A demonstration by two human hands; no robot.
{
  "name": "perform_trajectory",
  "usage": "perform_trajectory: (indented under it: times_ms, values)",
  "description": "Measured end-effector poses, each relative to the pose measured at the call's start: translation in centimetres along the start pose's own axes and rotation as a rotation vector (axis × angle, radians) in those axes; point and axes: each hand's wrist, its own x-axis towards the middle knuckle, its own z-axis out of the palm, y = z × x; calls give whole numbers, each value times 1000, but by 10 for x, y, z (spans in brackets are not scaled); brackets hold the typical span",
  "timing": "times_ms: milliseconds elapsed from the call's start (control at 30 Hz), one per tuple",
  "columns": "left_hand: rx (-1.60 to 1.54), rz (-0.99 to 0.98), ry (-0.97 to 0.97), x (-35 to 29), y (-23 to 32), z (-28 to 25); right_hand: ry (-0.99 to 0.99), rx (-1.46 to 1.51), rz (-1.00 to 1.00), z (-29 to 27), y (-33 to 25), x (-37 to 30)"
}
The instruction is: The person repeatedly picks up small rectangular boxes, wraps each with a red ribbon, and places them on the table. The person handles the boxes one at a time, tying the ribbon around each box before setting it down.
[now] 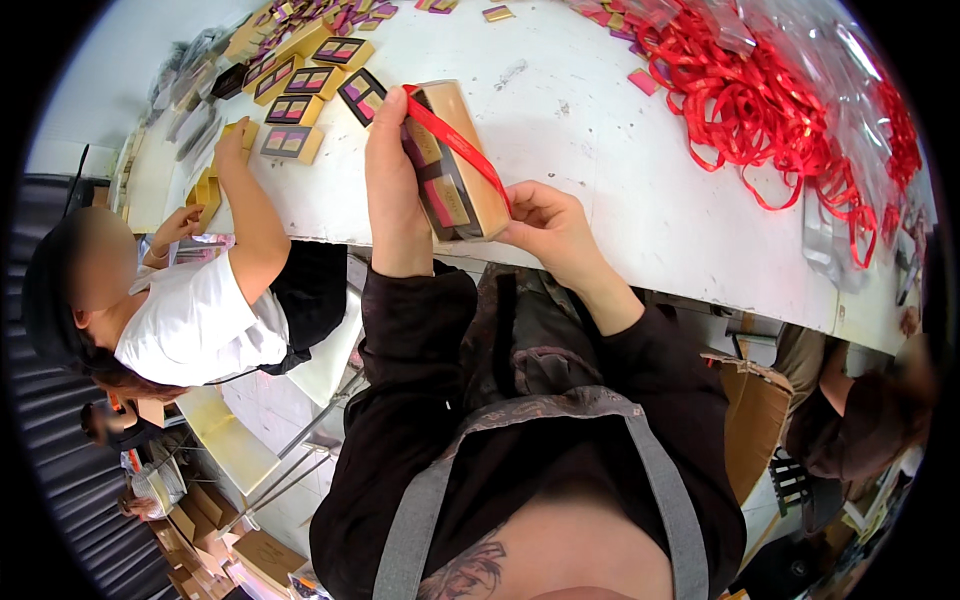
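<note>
While the person leans over the white surface point(600, 170), both hands are on one small gold gift box point(452, 160). The box is tipped up on its side at the near edge of the surface, so its pink and gold inside parts face left. The left hand point(392, 185) is wrapped around the left side of the box, with the fingers curled shut on it and the thumb side pointing up. The right hand point(548, 225) is at the lower right corner of the box. Its fingers are bent close together and pinch the end of a red ribbon point(455, 140). The ribbon runs in a slanted line across the top of the box, from the upper left down to the right hand.

A big tangled pile of red ribbons point(770, 110) lies on the surface to the right, well apart from the box, next to some clear plastic bags point(850, 100). To the left, open gold boxes point(300, 100) with pink squares inside sit in rows. Another person in a white shirt point(195, 320) sits on the left, and that person's hand point(232, 145) rests on one of those boxes.
</note>
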Motion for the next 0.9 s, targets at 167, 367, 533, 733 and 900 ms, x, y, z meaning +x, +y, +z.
perform_trajectory:
  times_ms: [167,367,533,733,900]
  values:
    - [69,135,-302,-2,-10,-4,-9,223,-51,-14,12,-4]
    - [-37,-12,-346,-8,-12,14,-136,364,12,-26,-3,-11]
    - [-169,3,-306,-2,-22,30,-80,306,-170,-39,0,-9]
    - [-172,231,-5,11,-63,44,47,844,76,-21,-1,-17]
    - [9,490,62,10,-90,40,-33,1209,61,-26,12,-24]
